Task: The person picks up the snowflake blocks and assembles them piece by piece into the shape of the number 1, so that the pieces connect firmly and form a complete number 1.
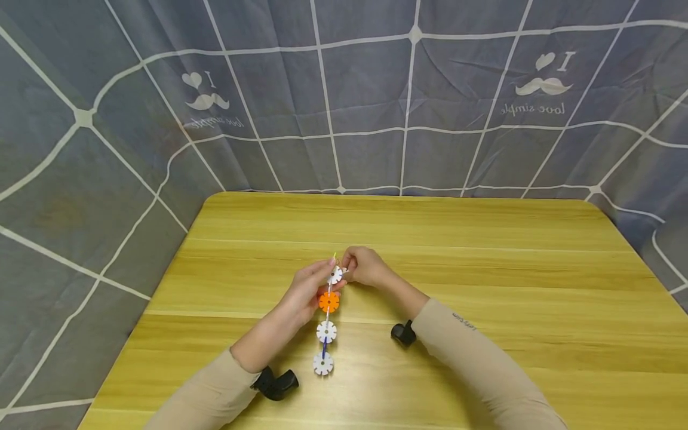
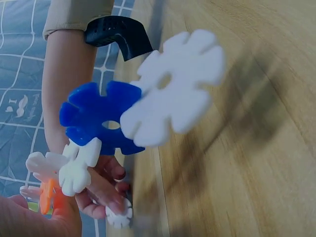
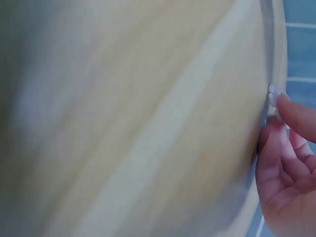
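Observation:
My left hand [image 1: 303, 291] holds a chain of notched snowflake discs near its upper end. An orange disc [image 1: 329, 296], white discs and a blue disc [image 2: 86, 111] are slotted together in the chain, which hangs toward me. At its low end is a white disc [image 2: 192, 94], large in the left wrist view. A yellow piece [image 1: 334, 255] sticks up by the left fingertips. Close beside them, my right hand [image 1: 368, 267] pinches a separate white disc [image 2: 118, 219] between thumb and finger. In the right wrist view this disc [image 3: 272, 94] is mostly hidden by the fingers.
The wooden table [image 1: 510, 269] stretches out beneath both hands. Black wrist mounts [image 1: 276, 384] sit at both forearms. A grey curtain [image 1: 371, 89] with white lines hangs behind the table and at its sides.

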The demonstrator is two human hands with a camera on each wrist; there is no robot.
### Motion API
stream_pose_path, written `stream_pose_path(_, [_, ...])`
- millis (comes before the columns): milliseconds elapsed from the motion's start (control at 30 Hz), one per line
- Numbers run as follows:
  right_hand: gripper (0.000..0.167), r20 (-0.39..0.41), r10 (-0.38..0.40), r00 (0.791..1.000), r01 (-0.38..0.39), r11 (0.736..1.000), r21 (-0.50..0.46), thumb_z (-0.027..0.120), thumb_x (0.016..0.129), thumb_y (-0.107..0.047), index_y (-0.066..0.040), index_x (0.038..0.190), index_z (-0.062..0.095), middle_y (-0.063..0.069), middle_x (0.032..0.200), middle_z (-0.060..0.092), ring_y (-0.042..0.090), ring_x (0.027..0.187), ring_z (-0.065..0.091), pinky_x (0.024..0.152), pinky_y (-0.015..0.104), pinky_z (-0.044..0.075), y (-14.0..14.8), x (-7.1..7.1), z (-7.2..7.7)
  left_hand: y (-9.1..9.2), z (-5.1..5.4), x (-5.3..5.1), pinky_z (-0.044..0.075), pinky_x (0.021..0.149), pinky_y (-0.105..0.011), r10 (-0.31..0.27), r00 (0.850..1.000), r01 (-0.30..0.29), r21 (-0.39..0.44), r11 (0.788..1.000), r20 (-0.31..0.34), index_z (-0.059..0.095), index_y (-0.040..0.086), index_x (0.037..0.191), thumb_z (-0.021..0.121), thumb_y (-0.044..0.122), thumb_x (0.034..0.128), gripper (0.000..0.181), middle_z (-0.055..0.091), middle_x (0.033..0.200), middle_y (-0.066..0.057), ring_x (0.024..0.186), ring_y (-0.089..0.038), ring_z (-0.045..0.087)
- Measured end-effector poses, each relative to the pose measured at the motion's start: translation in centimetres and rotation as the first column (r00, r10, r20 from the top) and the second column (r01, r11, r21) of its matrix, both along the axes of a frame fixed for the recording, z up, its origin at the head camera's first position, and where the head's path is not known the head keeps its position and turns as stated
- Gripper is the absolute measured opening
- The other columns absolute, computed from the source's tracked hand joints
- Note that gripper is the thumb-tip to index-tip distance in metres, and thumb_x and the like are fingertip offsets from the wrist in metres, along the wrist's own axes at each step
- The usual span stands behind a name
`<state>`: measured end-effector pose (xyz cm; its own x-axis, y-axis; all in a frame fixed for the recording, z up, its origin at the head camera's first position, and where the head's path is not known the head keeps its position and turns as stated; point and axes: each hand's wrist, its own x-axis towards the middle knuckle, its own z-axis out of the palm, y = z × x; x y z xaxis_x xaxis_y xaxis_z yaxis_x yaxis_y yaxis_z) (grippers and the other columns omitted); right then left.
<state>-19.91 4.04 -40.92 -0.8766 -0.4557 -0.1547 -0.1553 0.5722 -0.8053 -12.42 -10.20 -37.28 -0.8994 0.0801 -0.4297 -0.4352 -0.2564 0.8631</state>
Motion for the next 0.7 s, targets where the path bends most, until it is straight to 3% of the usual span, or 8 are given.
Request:
stream_pose_path(100, [0.02, 0.134, -0.061, 0.989, 0.081, 0.985, -0.151, 0.071, 0.078, 0.004, 0.003, 0.092, 0.056, 0.003, 0.062, 0.05, 0.012, 0.053, 0.046, 0.048, 0.02, 0.04, 0.9, -0.1, 0.1, 0.0, 0.0, 0.2, 0.055, 0.071, -0.024, -0.002, 1.0, 0.002, -0.013, 1.0, -0.001, 0.043, -0.008, 0.132, 0.049, 0.018, 0.098, 0.043, 0.05, 0.12, -0.02, 0.074, -0.008, 0.064])
stream_pose_path(233, [0.024, 0.269, -0.1, 0.958, 0.185, 0.932, -0.312, 0.066, 0.082, 0.004, 0.009, 0.102, 0.053, 0.001, 0.062, 0.053, 0.012, 0.053, 0.049, 0.05, 0.02, 0.044, 2.1, -0.3, 0.6, 0.1, -0.1, 0.4, 0.055, 0.07, -0.024, -0.004, 1.0, 0.004, -0.022, 1.0, 0.001, 0.044, -0.007, 0.132, 0.049, 0.017, 0.0978, 0.043, 0.047, 0.125, -0.022, 0.077, -0.011, 0.064])
stream_pose_path(400, [0.023, 0.281, -0.064, 0.958, 0.179, 0.896, -0.405, 0.061, 0.086, 0.005, 0.011, 0.106, 0.053, 0.0, 0.065, 0.059, 0.012, 0.058, 0.052, 0.056, 0.02, 0.047, 3.1, -0.6, 1.8, 0.5, -0.3, 0.3, 0.055, 0.07, -0.025, -0.023, 1.0, 0.022, -0.043, 0.999, -0.005, 0.046, -0.007, 0.13, 0.049, 0.018, 0.098, 0.041, 0.049, 0.121, -0.019, 0.078, -0.011, 0.064])
stream_pose_path(700, [0.02, 0.261, -0.043, 0.964, 0.162, 0.876, -0.454, 0.06, 0.089, 0.0, 0.008, 0.107, 0.055, 0.0, 0.069, 0.062, 0.012, 0.061, 0.057, 0.063, 0.026, 0.053, 2.9, -0.2, 3.2, 1.0, -0.3, 0.5, 0.055, 0.068, -0.024, -0.05, 0.999, 0.05, -0.027, 0.998, -0.003, 0.041, -0.009, 0.132, 0.048, 0.017, 0.0983, 0.044, 0.046, 0.119, -0.017, 0.078, -0.013, 0.064])
